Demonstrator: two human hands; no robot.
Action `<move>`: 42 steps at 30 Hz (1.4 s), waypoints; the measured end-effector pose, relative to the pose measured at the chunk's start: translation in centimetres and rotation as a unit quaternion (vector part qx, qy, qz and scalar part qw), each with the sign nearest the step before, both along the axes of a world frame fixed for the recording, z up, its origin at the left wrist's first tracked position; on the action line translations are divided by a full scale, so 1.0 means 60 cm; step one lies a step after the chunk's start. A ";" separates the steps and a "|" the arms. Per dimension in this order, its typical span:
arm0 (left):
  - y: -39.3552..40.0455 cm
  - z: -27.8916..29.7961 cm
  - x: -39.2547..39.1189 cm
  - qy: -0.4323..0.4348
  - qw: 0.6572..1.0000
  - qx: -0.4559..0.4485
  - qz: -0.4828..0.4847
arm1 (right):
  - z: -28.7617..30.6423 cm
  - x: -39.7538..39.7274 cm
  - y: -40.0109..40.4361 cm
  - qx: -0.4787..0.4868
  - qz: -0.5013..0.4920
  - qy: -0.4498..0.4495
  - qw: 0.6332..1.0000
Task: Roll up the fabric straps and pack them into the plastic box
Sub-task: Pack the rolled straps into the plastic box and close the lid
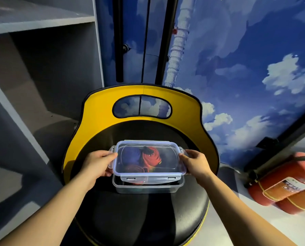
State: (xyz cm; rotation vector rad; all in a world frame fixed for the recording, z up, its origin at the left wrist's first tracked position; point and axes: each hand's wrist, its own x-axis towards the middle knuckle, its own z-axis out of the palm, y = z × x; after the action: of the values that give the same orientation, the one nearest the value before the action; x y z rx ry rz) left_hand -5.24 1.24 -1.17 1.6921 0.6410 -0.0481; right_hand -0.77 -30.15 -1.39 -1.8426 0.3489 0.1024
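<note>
Lid in both hands above plastic box

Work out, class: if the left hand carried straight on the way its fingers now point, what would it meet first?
The left hand points right across the clear lid it grips. Beyond that lid, it would probably meet the right hand on the opposite edge, though depth is hard to judge.
</note>
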 end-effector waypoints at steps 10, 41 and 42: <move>0.004 -0.010 -0.023 -0.004 0.996 0.073 -0.055 | 0.008 -0.032 -0.001 -0.070 0.024 0.014 0.997; 0.005 -0.042 -0.013 -0.022 0.996 0.083 -0.032 | 0.007 -0.041 0.003 -0.221 0.050 -0.026 0.974; 0.004 -0.040 -0.012 -0.034 0.995 0.089 -0.026 | 0.008 -0.042 0.004 -0.221 0.047 -0.035 0.973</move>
State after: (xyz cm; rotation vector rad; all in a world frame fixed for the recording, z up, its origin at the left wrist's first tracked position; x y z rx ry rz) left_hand -5.95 1.50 -3.57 1.8751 0.5636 0.0312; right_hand -3.27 -29.89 -0.89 -2.2994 0.2456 0.0243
